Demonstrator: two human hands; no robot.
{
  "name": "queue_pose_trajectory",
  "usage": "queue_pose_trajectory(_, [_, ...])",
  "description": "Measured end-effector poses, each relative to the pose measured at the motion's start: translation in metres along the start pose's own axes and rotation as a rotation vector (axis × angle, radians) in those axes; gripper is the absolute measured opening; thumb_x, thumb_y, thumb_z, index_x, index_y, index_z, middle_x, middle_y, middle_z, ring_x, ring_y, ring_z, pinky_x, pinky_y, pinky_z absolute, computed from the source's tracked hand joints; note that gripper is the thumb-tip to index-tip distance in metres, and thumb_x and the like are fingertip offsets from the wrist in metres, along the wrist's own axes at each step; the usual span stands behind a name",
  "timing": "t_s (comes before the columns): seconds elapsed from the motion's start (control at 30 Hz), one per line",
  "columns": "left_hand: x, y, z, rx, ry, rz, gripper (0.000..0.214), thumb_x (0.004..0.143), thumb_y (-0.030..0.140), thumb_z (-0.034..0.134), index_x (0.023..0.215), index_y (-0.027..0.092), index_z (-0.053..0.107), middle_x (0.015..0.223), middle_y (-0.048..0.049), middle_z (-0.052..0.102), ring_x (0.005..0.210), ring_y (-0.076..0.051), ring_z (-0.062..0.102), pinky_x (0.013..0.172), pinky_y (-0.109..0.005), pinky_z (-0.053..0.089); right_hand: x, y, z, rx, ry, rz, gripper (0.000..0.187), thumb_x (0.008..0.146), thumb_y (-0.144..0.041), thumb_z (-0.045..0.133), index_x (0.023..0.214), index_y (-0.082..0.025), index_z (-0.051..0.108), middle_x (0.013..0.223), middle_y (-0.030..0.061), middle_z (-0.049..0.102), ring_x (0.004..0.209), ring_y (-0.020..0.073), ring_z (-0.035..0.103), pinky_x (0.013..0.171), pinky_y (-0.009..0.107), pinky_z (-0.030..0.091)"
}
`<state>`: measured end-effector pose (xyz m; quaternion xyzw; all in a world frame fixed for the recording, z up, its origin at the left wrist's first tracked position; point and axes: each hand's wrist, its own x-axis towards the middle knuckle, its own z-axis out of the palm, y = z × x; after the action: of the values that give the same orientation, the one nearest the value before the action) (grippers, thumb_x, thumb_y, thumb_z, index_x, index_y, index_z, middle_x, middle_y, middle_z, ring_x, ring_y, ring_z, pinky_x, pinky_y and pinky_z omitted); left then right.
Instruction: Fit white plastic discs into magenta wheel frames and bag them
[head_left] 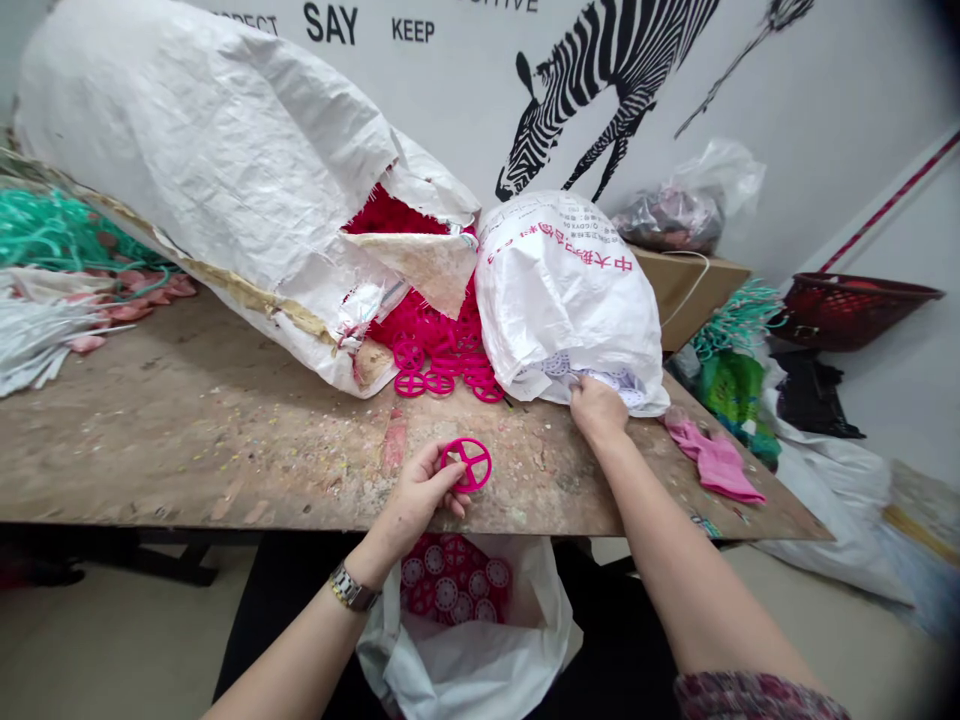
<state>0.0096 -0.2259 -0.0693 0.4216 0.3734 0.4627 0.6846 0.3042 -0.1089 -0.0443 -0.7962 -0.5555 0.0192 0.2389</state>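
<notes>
My left hand (427,484) pinches a bright pink plastic wheel (486,467), a ring with cross spokes, just above the table's front edge. At the mouth of a smaller white sack (562,290) with red print is my right hand (598,408). Its fingers reach in among pale, perforated discs (622,380) and are hidden there. More pink wheels (439,382) lie on the table, spilling from a large torn white sack (225,170). Below the edge, between the person's legs, an open white bag (480,660) contains pink wheels with pale discs on them.
The worn wooden table (225,430) spans the view. A pink glove-like cloth (716,460) lies at its right end. Green strands (67,235) and white strips (37,335) are heaped at left. Behind the smaller sack stand a cardboard box (694,290) and a red basket (855,305).
</notes>
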Motion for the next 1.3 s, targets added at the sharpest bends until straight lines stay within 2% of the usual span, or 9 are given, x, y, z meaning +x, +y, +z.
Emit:
queue_pose_trajectory(0.13, [0.0, 0.003, 0.002, 0.003, 0.018, 0.0, 0.047, 0.077, 0.041, 0.074, 0.112, 0.016, 0.054, 0.075, 0.0025, 0.063, 0.053, -0.009, 0.064, 0.047, -0.017, 0.053, -0.031, 0.002, -0.013, 0.27, 0.022, -0.036, 0.033, 0.087, -0.039, 0.049, 0.091, -0.015, 0.072, 0.088, 0.0123, 0.071, 0.087, 0.027, 0.062, 0.075, 0.034, 0.044])
queue_pose_trajectory(0.33, [-0.007, 0.009, 0.009, 0.084, 0.044, 0.02, 0.04, 0.08, 0.044, 0.069, 0.106, 0.015, 0.061, 0.079, -0.0006, 0.065, 0.057, -0.01, 0.063, 0.051, -0.02, 0.053, -0.109, -0.017, -0.02, 0.702, -0.113, -0.071, 0.049, 0.08, -0.058, 0.053, 0.098, -0.016, 0.072, 0.086, 0.0066, 0.072, 0.068, 0.0189, 0.059, 0.056, 0.028, 0.042])
queue_pose_trajectory(0.43, [-0.011, 0.008, 0.01, 0.268, 0.077, 0.136, 0.025, 0.085, 0.038, 0.063, 0.098, 0.017, 0.066, 0.086, -0.0029, 0.066, 0.064, -0.013, 0.064, 0.06, -0.025, 0.055, -0.144, -0.03, -0.027, 1.134, -0.284, 0.099, 0.042, 0.07, -0.055, 0.072, 0.093, -0.019, 0.073, 0.085, 0.006, 0.072, 0.066, 0.017, 0.057, 0.051, 0.025, 0.039])
queue_pose_trajectory(0.53, [-0.016, 0.005, 0.009, 0.562, 0.054, 0.391, 0.016, 0.087, 0.02, 0.057, 0.096, 0.02, 0.071, 0.097, -0.0058, 0.068, 0.089, -0.02, 0.066, 0.082, -0.034, 0.054, -0.167, -0.04, -0.033, 1.434, -0.447, 0.311, 0.037, 0.061, -0.045, 0.085, 0.087, -0.02, 0.075, 0.081, 0.0038, 0.071, 0.062, 0.014, 0.054, 0.05, 0.024, 0.039])
queue_pose_trajectory(0.67, [-0.02, 0.002, 0.007, 0.766, -0.089, 0.634, 0.032, 0.089, 0.007, 0.049, 0.106, 0.024, 0.07, 0.114, -0.0069, 0.067, 0.109, -0.021, 0.061, 0.098, -0.038, 0.047, -0.179, -0.046, -0.035, 1.538, -0.571, 0.429, 0.034, 0.06, -0.039, 0.088, 0.083, -0.019, 0.075, 0.074, 0.0017, 0.069, 0.059, 0.0115, 0.053, 0.05, 0.022, 0.039])
queue_pose_trajectory(0.9, [-0.023, 0.003, 0.008, 0.826, -0.109, 0.732, 0.036, 0.089, 0.005, 0.045, 0.112, 0.023, 0.067, 0.122, -0.009, 0.064, 0.114, -0.021, 0.06, 0.1, -0.04, 0.047, -0.185, -0.052, -0.038, 1.484, -0.648, 0.374, 0.035, 0.066, -0.041, 0.084, 0.093, -0.021, 0.076, 0.083, 0.0024, 0.072, 0.066, 0.013, 0.058, 0.052, 0.021, 0.043])
queue_pose_trajectory(1.07, [-0.025, 0.002, 0.014, 0.751, -0.033, 0.623, 0.039, 0.086, 0.008, 0.049, 0.121, 0.022, 0.063, 0.13, -0.0111, 0.059, 0.124, -0.025, 0.055, 0.107, -0.046, 0.044, -0.189, -0.062, -0.036, 1.449, -0.641, 0.329, 0.037, 0.065, -0.043, 0.082, 0.093, -0.02, 0.075, 0.079, 0.0032, 0.071, 0.062, 0.0144, 0.056, 0.049, 0.022, 0.041])
queue_pose_trajectory(1.13, [-0.028, 0.003, 0.019, 0.59, -0.01, 0.441, 0.047, 0.085, 0.011, 0.054, 0.13, 0.022, 0.055, 0.131, -0.0125, 0.058, 0.116, -0.026, 0.06, 0.098, -0.045, 0.052, -0.189, -0.062, -0.032, 1.442, -0.573, 0.315, 0.036, 0.065, -0.043, 0.082, 0.092, -0.02, 0.075, 0.078, 0.0027, 0.071, 0.061, 0.0135, 0.055, 0.049, 0.021, 0.039])
queue_pose_trajectory(1.3, [-0.037, 0.013, 0.03, 0.04, -0.18, -0.032, 0.06, 0.082, 0.026, 0.068, 0.137, 0.023, 0.043, 0.123, -0.0119, 0.061, 0.086, -0.018, 0.069, 0.073, -0.033, 0.06, -0.188, -0.055, -0.018, 1.339, -0.41, 0.199, 0.041, 0.071, -0.048, 0.077, 0.101, -0.02, 0.074, 0.089, 0.0045, 0.074, 0.067, 0.0168, 0.06, 0.051, 0.023, 0.042])
